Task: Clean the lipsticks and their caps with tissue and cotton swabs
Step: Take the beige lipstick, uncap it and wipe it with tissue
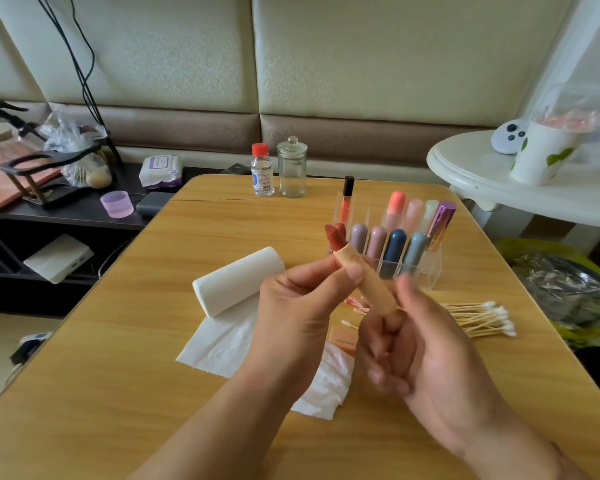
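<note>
The uncapped lipstick [364, 271] is held above the middle of the counter [118, 341], its peach barrel slanting up toward eleven o'clock and the brick-red bullet wound out at the top. The left hand [302, 306] pinches the upper barrel between thumb and fingers; the right hand [406, 344] curls its fingers round the base — a grip that suits twisting the bullet up or down, though which cannot be told.

Directly under the hands lie a crumpled tissue [329, 386], a flat sheet beside it, what looks like the peach cap [342, 341] and one used cotton swab [350, 324], its tip blurred. That suggests this lipstick is mid-clean, cap off and wiping under way or just finished.

At nine o'clock from the hands lies the tissue roll [236, 280]; at three o'clock, a heap of fresh swabs [478, 318]. At one o'clock the clear organiser [430, 268] holds about nine more capped lipsticks — by my judgement most of the job remains. Whether any of those are already cleaned cannot be told.
</note>
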Tool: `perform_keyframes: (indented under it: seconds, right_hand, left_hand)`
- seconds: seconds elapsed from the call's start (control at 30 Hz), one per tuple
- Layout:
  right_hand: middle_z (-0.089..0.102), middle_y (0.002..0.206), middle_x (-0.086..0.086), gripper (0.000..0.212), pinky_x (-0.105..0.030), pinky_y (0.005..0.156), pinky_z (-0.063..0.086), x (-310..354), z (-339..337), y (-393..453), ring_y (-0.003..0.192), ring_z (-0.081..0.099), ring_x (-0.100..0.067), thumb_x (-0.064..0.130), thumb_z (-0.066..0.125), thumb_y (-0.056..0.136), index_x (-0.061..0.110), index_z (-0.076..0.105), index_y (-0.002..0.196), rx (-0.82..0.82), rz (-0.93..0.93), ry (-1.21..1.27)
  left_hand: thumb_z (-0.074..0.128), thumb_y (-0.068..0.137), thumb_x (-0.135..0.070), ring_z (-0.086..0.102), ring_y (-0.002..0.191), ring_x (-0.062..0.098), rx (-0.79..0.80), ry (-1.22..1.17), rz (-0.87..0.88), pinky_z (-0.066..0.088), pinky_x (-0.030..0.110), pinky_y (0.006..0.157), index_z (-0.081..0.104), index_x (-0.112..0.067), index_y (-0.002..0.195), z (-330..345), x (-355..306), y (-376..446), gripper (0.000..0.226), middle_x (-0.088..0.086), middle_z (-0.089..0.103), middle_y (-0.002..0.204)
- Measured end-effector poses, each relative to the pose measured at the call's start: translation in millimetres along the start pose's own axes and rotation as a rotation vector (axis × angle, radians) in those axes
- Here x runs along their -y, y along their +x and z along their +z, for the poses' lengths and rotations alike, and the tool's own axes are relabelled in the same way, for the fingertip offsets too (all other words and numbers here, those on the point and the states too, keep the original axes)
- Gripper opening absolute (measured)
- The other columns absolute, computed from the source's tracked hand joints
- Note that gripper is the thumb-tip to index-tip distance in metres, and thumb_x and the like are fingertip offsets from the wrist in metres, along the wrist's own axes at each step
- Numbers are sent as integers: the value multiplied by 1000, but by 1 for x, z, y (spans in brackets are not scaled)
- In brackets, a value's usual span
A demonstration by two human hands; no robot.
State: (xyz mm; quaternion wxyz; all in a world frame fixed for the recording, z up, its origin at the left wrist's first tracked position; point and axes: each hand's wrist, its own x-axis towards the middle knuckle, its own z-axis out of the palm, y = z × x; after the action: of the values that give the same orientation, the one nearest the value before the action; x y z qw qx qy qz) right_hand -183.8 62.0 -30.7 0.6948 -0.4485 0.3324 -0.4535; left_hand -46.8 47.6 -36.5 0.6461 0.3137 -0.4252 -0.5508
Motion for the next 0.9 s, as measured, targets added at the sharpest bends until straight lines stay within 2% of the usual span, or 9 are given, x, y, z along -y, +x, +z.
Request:
perform_keyframes:
  seconds: [0.03,0.1,0.23,0.4,0.5,0.57,0.63,0.73,0.9]
  right_hand:
    - [43,59,-6,54,-19,39,25,-1,0,0,43,43,-19,67,75,69,16,67,84,-14,-59,-65]
    - [40,58,-6,45,-23,41,29,-3,0,0,44,42,-20,60,70,76,15,64,76,-18,-86,-103]
    - [28,51,-5,51,-24,41,31,-3,1,-2,38,35,-19,59,47,86,13,60,69,36,32,2]
    - [27,53,-3,51,-24,42,26,-1,-5,0,39,33,-18,61,46,85,13,60,73,71,68,24]
    - [31,54,-1,51,-35,50,15,-3,-9,2,42,33,-17,62,45,85,16,64,75,-20,-34,28]
    - [31,55,-1,53,-40,54,10,-2,-13,3,42,32,-16,62,43,94,16,62,76,-66,-82,56]
    - [31,55,-2,52,-43,57,7,-1,-16,3,42,31,-16,57,36,97,16,60,76,-101,-106,67]
    - [31,57,-3,52,-43,58,8,-2,-18,3,44,31,-17,55,32,96,17,61,76,-129,-118,47]
    - [30,58,-4,53,-42,57,9,-1,-18,4,44,31,-17,58,33,95,17,62,77,-151,-124,47]
  left_hand:
    - [77,69,-28,67,88,20,2,-16,2,49,35,90,80,-15,82,0,0,0,19,8,74,87]
    - [77,69,-28,66,86,19,25,-37,-6,47,36,88,80,-14,82,0,-2,-1,20,7,74,86]
    - [80,69,-28,67,86,21,73,-47,-17,47,42,95,79,-11,87,0,-2,-1,25,9,73,86]
    - [80,74,-37,67,91,22,143,34,-38,49,38,96,79,-14,93,-4,-5,1,30,11,74,91]
    - [65,74,-71,69,101,21,177,393,11,51,35,90,77,-25,104,-14,-15,7,56,4,76,101]
    - [64,76,-69,66,89,11,192,810,95,50,24,77,76,-31,97,-25,-26,11,45,-8,74,92]
    - [72,74,-60,60,86,5,315,1137,58,44,13,69,73,-34,89,-32,-38,12,30,-16,68,84]
    - [77,67,-62,50,93,-3,447,1536,-68,41,14,75,69,-36,90,-39,-43,8,35,-20,60,88]
    - [79,65,-60,45,96,-3,469,1621,-130,33,9,73,68,-34,92,-42,-39,7,38,-19,56,91]
